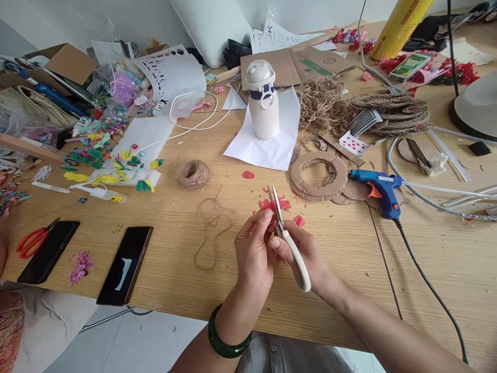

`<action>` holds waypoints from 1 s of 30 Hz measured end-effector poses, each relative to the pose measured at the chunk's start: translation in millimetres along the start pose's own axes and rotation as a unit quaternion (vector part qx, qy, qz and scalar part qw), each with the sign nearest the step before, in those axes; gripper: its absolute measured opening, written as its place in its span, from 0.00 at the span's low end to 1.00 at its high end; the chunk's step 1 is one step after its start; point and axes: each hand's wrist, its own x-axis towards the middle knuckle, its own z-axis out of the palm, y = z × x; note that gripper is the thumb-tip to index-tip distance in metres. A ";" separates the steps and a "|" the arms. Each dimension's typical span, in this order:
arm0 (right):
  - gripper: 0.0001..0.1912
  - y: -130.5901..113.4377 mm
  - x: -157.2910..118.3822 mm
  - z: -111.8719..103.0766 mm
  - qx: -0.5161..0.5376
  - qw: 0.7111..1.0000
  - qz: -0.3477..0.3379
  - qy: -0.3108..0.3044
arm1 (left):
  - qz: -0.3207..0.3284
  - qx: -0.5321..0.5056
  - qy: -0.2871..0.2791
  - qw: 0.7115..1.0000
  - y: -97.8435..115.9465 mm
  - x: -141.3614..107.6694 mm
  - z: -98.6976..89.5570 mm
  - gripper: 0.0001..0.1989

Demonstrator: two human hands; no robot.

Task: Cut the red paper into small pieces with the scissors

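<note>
White-handled scissors [297, 259] are held in my right hand [305, 248], their blades parted and pointing away from me. My left hand [254, 248] is closed in a pinch beside the blades; a bit of red seems to show at its fingertips, but I cannot make out what it holds. Just beyond my fingers, red scraps [285, 203] lie scattered on the wooden table [174, 228]. A small red cut piece [248, 175] rests a little farther away. Loose twine [209, 246] curls to the left of my left hand, with a twine ball [193, 174] behind it.
A cardboard ring [298, 178] and a blue glue gun [382, 186] with a trailing cable lie to the right. A white bottle [264, 114] stands on paper behind. Two phones [125, 264] [48, 252] and red-handled scissors [33, 242] are at left, near another person's clothing.
</note>
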 end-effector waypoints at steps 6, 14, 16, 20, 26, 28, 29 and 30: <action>0.20 -3.6 1.3 1.1 -0.012 1.000 -0.004 0.002 | -0.012 0.001 -0.009 1.000 -0.2 0.2 -0.9 0.08; 0.19 -2.2 0.7 1.7 -0.014 1.000 0.001 0.001 | -0.014 -0.004 0.002 1.000 -1.1 -0.1 -1.1 0.09; 0.19 0.0 0.5 1.4 -0.014 1.000 0.005 0.002 | -0.013 -0.003 0.004 1.000 -1.4 -0.6 -1.6 0.09; 0.18 3.5 0.4 1.2 -0.006 1.000 0.006 0.005 | -0.014 0.010 -0.013 1.000 -1.8 -1.6 -3.1 0.08; 0.18 1.6 0.4 1.6 -0.009 1.000 0.004 0.007 | -0.013 0.031 -0.013 0.999 -0.4 -0.8 -3.6 0.10; 0.19 0.4 0.1 1.5 -0.011 1.000 0.007 0.008 | -0.010 0.032 -0.017 0.999 0.8 -0.9 -3.2 0.10; 0.19 0.1 0.0 1.4 -0.011 1.000 0.009 0.009 | -0.008 0.033 -0.018 0.999 1.4 -1.0 -3.1 0.10; 0.19 -0.1 -0.1 1.2 -0.010 1.000 0.010 0.008 | -0.006 0.031 -0.018 0.999 1.9 -1.1 -2.9 0.10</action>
